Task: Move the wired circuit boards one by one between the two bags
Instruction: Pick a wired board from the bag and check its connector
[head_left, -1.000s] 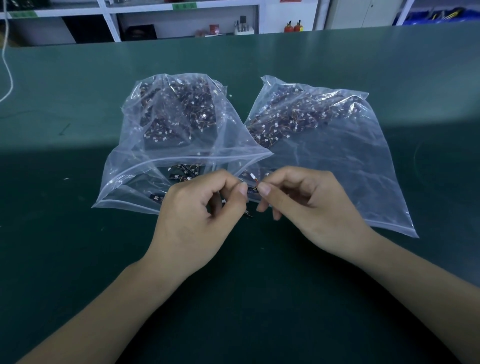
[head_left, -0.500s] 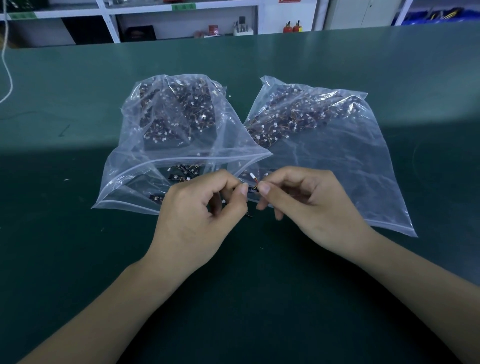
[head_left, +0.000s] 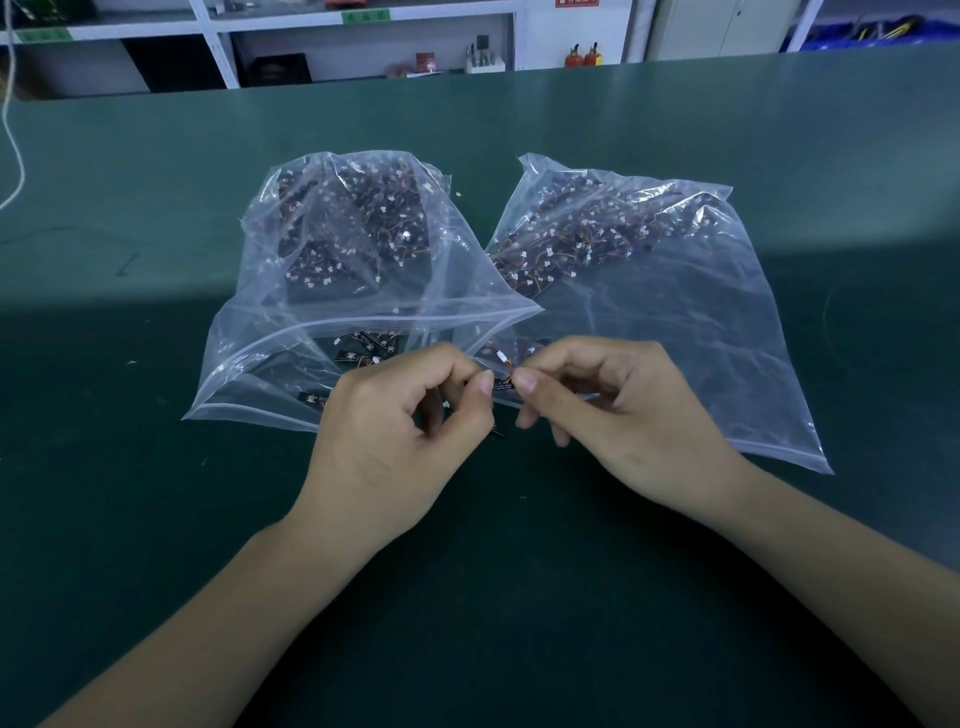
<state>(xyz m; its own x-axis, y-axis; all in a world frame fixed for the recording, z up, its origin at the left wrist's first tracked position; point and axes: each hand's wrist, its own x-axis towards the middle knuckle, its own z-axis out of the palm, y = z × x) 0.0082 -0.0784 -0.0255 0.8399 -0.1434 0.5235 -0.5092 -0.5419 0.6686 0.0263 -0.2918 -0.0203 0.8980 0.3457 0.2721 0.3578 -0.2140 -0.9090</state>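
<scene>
Two clear plastic zip bags lie side by side on the green table. The left bag (head_left: 291, 332) and the right bag (head_left: 691, 322) each hold several small dark circuit boards with thin wires and white connectors, heaped at their far ends. My left hand (head_left: 400, 436) and my right hand (head_left: 613, 415) meet in front of the bag mouths. Between their thumbs and forefingers they pinch one small wired circuit board (head_left: 503, 383), its white connector and red wire showing just above. Fingers hide most of the board.
The green table (head_left: 156, 519) stretches all round the bags. A white cable (head_left: 13, 156) hangs at the far left edge. White shelving (head_left: 363, 31) with small items stands behind the table's far edge.
</scene>
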